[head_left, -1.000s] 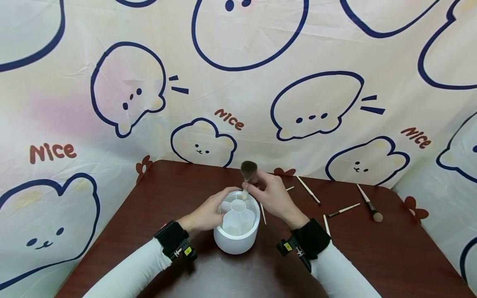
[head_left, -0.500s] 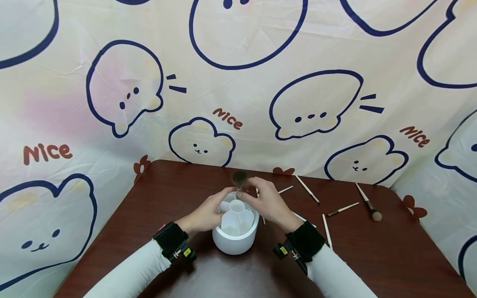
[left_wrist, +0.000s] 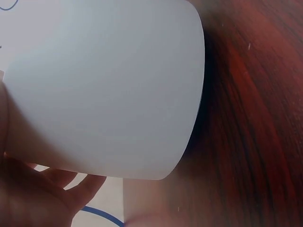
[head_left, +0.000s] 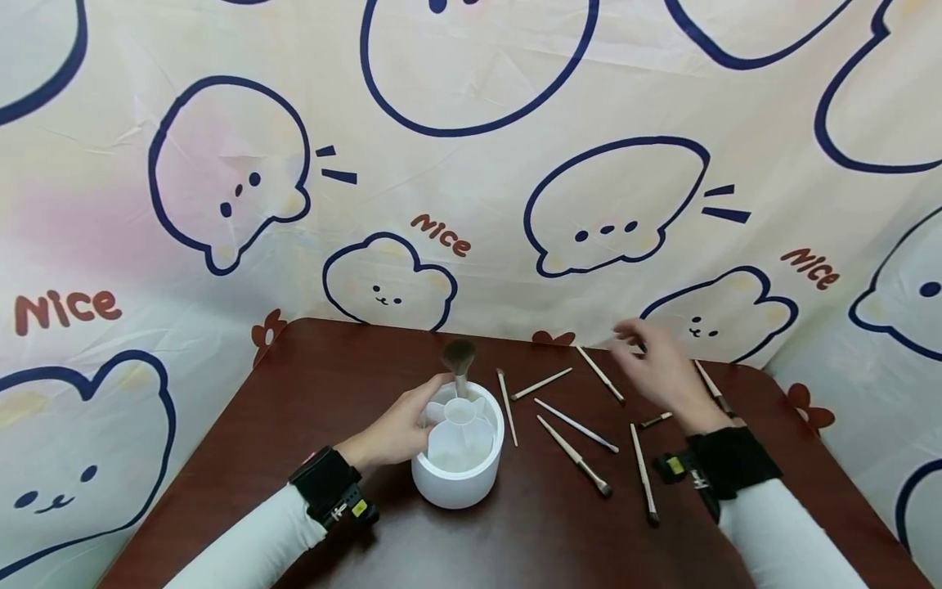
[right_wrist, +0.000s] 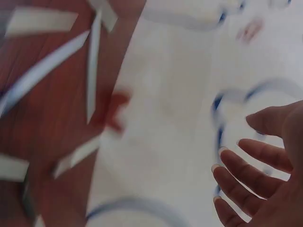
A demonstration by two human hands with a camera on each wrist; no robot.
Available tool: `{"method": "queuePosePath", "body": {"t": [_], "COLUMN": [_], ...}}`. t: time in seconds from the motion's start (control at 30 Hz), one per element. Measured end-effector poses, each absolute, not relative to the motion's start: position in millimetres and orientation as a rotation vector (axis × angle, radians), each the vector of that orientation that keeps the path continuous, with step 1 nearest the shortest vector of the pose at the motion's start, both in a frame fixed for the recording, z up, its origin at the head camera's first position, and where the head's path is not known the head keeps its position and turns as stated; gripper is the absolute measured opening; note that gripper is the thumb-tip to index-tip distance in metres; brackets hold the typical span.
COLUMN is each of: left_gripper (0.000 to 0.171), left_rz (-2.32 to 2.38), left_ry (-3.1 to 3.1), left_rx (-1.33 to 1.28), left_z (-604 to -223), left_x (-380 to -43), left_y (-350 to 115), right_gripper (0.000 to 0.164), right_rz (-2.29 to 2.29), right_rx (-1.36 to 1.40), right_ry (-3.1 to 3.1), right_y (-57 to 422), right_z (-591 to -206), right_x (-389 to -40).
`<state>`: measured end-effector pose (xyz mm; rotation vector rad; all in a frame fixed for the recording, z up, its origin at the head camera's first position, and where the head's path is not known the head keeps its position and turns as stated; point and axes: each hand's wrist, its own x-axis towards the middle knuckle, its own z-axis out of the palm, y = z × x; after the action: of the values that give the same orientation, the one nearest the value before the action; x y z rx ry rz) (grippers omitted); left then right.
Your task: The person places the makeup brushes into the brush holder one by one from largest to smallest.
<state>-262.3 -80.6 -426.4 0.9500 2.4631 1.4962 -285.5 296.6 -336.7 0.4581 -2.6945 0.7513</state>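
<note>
A white round brush holder with a petal-shaped divider stands on the table, and a fluffy dark-bristled makeup brush is upright in its back compartment. My left hand grips the holder at its left side, thumb over the rim. In the left wrist view, fingers lie around the smooth white wall. My right hand is in the air above the loose brushes on the right. Its fingers are spread and hold nothing in the right wrist view. It partly covers a small brush and a large brush.
Several more makeup brushes lie scattered on the dark wooden table right of the holder, among them a thick-handled brush and a slim brush. A cartoon-printed cloth hangs behind the table's back edge.
The dark-bristled makeup brush was lowered into the holder and let go. My right hand has moved away to the right. The left hand stays on the holder.
</note>
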Motion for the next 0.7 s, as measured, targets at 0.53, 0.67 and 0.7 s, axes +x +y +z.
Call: {"method": "queuePosePath", "body": {"t": [0.53,0.67,0.7], "left_gripper": [0.078,0.078,0.078], "left_rz": [1.531,1.531,1.532], "left_ry": [2.443,2.437,2.433], "left_rx": [0.874,0.867,0.863], "left_z": [-430,-430,-430], "left_x": [-252,-251,-251], "left_y": [-84,-84,-84], "right_gripper": [0.050,0.058,0.059], "right_rz": [0.342,0.306,0.300], "right_rx": [-0.147,-0.200,-0.209], "right_ry": [-3.052,-3.158,-3.177], "right_y": [456,462,464], "right_z": [-431,-438,-439], "right_x": [-286,-281,-280]}}
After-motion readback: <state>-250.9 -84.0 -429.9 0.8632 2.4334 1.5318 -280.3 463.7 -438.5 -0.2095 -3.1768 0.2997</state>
